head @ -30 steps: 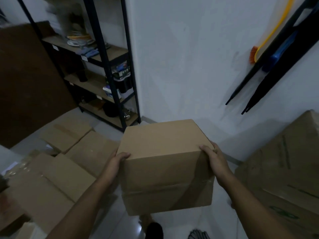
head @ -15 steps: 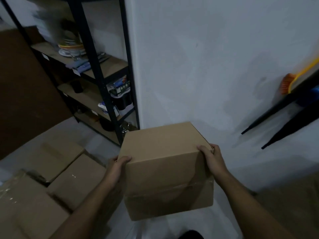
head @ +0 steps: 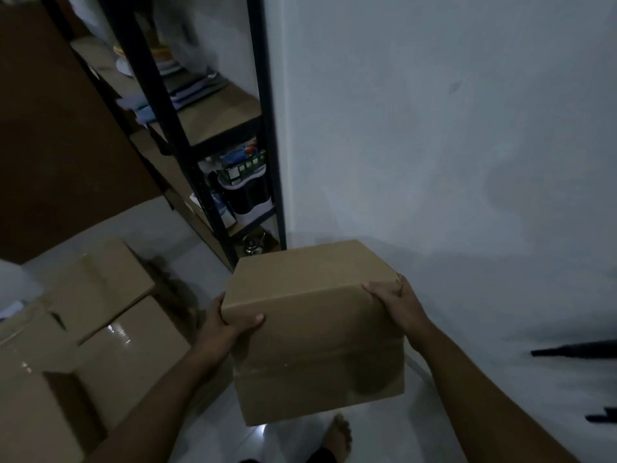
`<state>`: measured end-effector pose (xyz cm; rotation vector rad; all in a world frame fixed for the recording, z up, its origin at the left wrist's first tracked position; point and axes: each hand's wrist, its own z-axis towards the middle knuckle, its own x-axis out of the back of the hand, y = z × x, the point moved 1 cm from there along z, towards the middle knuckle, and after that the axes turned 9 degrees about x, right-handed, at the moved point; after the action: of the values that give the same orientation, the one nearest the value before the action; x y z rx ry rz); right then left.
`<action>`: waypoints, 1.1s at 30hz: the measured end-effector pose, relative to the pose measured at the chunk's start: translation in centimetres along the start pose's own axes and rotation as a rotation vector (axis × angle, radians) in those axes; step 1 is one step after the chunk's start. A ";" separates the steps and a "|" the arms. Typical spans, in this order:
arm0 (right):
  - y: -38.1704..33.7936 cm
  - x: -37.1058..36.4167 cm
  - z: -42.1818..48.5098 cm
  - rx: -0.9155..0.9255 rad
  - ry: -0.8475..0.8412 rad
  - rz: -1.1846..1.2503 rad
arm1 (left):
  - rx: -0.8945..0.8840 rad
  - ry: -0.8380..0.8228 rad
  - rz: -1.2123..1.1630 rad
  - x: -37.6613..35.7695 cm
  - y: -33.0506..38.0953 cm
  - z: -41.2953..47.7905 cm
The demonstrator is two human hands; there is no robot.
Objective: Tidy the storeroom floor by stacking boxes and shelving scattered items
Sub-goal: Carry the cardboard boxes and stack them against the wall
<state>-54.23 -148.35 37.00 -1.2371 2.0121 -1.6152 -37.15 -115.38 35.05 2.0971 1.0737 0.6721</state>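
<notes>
- Two hands grip a brown cardboard box [head: 314, 332]: left hand [head: 230, 324] at its left corner, right hand [head: 399, 305] opposite.
- Left fingers hide behind it.

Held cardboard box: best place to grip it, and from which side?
Take the cardboard box by its two opposite side faces near the top edge, one hand from each side, as the left hand and right hand do now. It shows no handles, its faces are flat, and it looks too wide for one hand.
</notes>
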 end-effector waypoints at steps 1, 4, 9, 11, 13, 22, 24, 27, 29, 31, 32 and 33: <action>0.1 -0.3 1.7 0.003 -0.034 -0.007 | 0.005 0.006 -0.013 -0.4 0.2 1.3; 1.3 -1.6 6.4 0.014 -0.058 -0.059 | 0.062 0.062 -0.055 -0.5 -0.1 6.0; 5.1 -5.4 14.2 0.035 -0.074 -0.142 | 0.154 0.105 -0.077 -0.1 -2.0 14.2; 7.1 -7.4 17.3 0.063 -0.082 -0.160 | 0.198 0.098 -0.071 0.3 -3.6 17.8; 9.4 -9.7 20.4 0.093 -0.110 -0.195 | 0.257 0.109 -0.076 0.6 -6.1 21.7; 22.3 -18.8 31.6 0.098 -0.149 -0.392 | 0.402 0.150 -0.114 -1.9 -15.9 33.5; 25.2 -20.3 33.7 0.103 -0.181 -0.414 | 0.411 0.166 -0.117 -2.0 -18.7 36.5; 29.2 -22.2 36.4 0.084 -0.198 -0.453 | 0.421 0.172 -0.158 -2.5 -21.6 40.0; 31.1 -23.4 37.7 0.090 -0.206 -0.473 | 0.417 0.189 -0.178 -2.9 -23.2 42.0; 32.7 -24.7 38.9 0.122 -0.214 -0.482 | 0.430 0.238 -0.185 -3.1 -24.9 43.8; 33.5 -25.3 39.4 0.138 -0.217 -0.489 | 0.427 0.250 -0.197 -3.2 -25.4 44.5; 34.0 -25.7 39.8 0.144 -0.219 -0.505 | 0.412 0.254 -0.207 -3.2 -25.9 45.1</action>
<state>-27.12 -154.91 -14.23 -1.8767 1.4981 -1.6971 -20.11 -121.91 -13.78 2.2336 1.6650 0.6705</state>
